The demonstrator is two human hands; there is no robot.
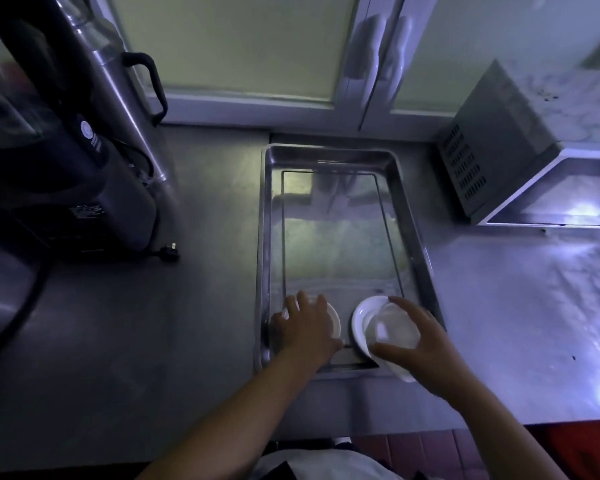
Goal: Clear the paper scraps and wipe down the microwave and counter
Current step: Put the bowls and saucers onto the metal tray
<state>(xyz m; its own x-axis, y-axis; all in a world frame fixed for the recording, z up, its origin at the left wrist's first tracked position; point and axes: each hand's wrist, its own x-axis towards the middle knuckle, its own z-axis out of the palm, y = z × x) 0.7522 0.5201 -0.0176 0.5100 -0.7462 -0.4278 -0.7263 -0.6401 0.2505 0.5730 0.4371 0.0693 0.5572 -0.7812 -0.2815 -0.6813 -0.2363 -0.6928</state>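
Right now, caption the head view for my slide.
In a steel tray, the left hand covers one white dish while the right hand grips a clear container over a second dish.

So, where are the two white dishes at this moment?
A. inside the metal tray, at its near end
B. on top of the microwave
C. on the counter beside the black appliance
A: the left white dish and the right white dish lie inside the metal tray at its near end. The left hand rests on one, and the right hand holds a clear container over the other.
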